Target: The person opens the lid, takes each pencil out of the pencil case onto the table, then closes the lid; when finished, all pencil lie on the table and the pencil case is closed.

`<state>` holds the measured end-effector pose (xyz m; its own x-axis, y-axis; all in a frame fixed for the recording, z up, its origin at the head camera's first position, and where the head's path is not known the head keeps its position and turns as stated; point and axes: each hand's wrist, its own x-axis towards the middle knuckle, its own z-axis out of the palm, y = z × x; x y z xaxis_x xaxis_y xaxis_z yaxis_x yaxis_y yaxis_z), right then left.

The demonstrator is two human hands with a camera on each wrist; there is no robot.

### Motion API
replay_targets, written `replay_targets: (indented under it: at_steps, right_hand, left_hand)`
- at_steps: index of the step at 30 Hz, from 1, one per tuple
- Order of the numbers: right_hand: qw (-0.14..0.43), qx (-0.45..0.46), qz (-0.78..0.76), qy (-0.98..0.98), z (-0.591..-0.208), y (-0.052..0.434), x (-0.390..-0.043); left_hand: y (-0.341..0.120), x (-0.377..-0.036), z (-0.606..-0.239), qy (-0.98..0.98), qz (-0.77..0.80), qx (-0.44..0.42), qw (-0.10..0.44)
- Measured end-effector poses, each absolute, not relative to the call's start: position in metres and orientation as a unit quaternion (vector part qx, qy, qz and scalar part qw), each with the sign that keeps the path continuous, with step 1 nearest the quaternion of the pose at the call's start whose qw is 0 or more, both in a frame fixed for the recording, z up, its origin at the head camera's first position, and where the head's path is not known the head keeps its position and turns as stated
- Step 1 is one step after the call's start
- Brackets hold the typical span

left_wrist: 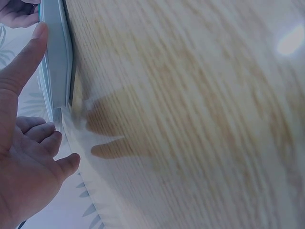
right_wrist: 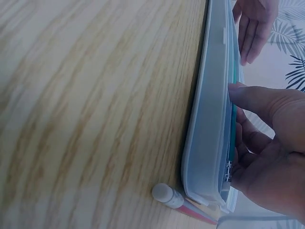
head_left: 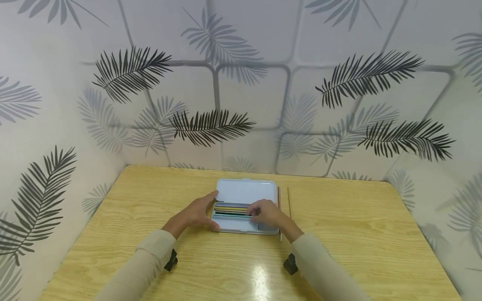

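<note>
Light blue pencil box (head_left: 244, 193), yellow, green and black pencils (head_left: 230, 210) inside, pale yellow wood table (head_left: 357, 234), white wall (head_left: 248, 62) with black and grey leaves, tan sleeves (head_left: 150, 259)

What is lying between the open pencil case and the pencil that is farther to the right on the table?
In the head view, another pencil lies there, right along the pencil case edge; the farther pencil lies apart, with bare table between the two.

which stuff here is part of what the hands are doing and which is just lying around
In use:
- open pencil case
- pencils in the case
- left hand, on the case's left end
- right hand, fingers on the pencils in the case

Lying about:
- two pencils on the table, right of the case
- wooden table
</note>
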<state>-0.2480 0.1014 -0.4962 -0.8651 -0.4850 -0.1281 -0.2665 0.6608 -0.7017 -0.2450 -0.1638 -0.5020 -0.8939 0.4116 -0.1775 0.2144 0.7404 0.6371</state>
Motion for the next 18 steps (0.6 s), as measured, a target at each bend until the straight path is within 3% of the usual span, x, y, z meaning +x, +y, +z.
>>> replay_targets:
  at_steps: [18]
  right_hand:
    - [0.147, -0.245, -0.398, 0.872, -0.492, 0.11, -0.252]
  left_hand:
    - [-0.164, -0.247, -0.504, 0.922, 0.312, 0.173, 0.152]
